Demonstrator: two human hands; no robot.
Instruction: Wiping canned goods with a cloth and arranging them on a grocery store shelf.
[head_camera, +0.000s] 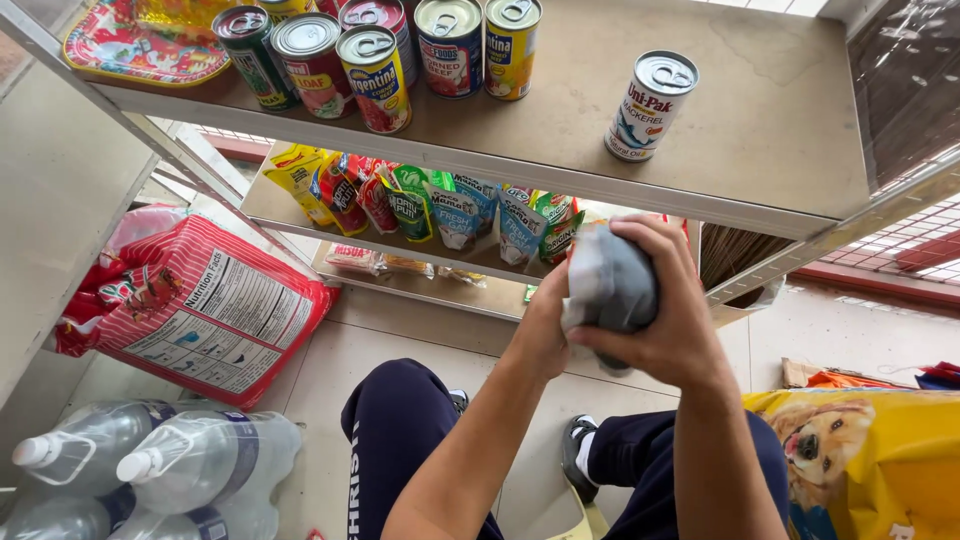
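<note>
— What do we have closest to us?

— Our right hand (672, 320) is wrapped around a grey cloth bundle (610, 285), fingers curled tight on it. Our left hand (545, 325) presses its palm against the bundle's side.

— Where is it against the metal shelf (700, 205)?

— Just below the shelf's front edge, not touching. Above that edge we see bare shelf around the lone mackerel can (650, 105); the clustered cans (380, 55) stand well apart, farther along.
</note>
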